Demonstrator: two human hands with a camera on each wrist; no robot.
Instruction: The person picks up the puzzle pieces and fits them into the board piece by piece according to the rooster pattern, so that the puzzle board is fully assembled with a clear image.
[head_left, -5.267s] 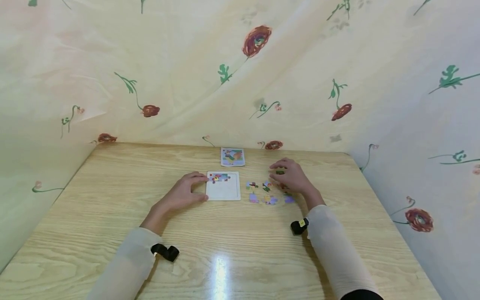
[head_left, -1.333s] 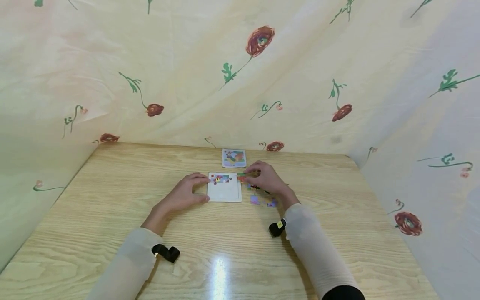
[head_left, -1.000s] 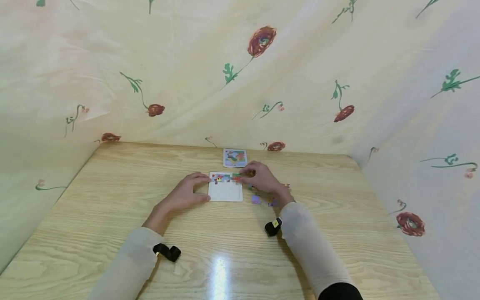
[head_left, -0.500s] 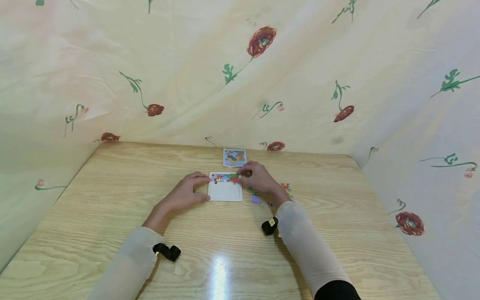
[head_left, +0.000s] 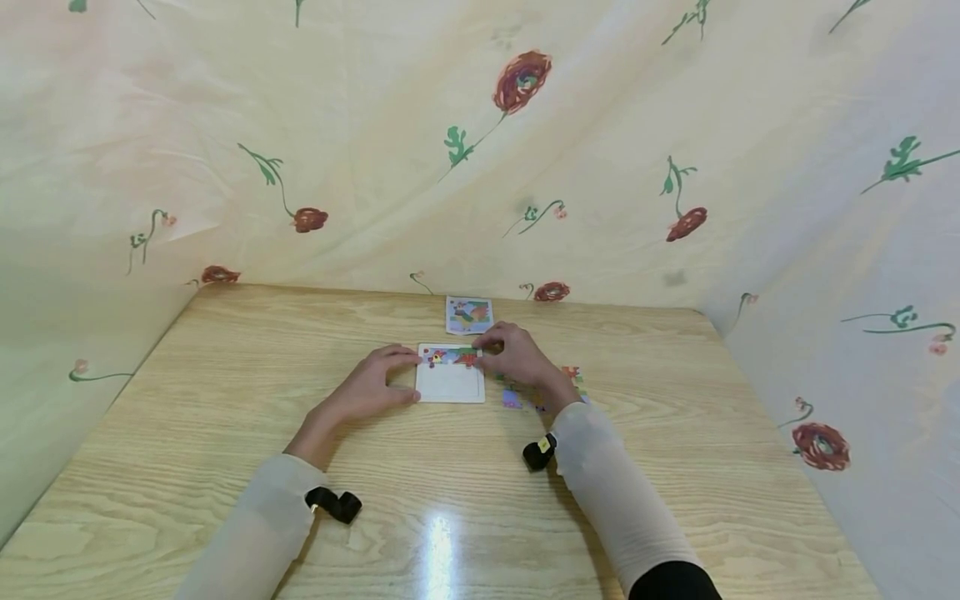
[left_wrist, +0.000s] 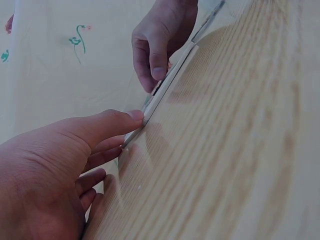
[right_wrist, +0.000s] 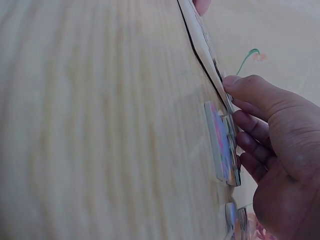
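A square white puzzle board [head_left: 450,385] lies flat on the table, with a row of joined jigsaw pieces [head_left: 442,357] along its far edge. My left hand [head_left: 372,382] is at the board's left side, index finger and thumb spread apart and touching that edge. At the far right corner my right hand [head_left: 517,357] holds a red and green jigsaw piece [head_left: 466,357] between thumb and index finger, at the end of the row. In the right wrist view the thumb [right_wrist: 250,90] covers the board's edge and hides that piece.
Several loose jigsaw pieces [head_left: 512,399] lie on the wooden table [head_left: 390,500] right of the board, partly hidden under the right hand and wrist. A picture card [head_left: 469,315] lies behind the board. Flowered cloth [head_left: 360,150] hangs beyond the table.
My right hand has gone left from the loose pieces to the board, bringing the red and green jigsaw piece to the row's right end. The left hand has stayed at the board's edge.
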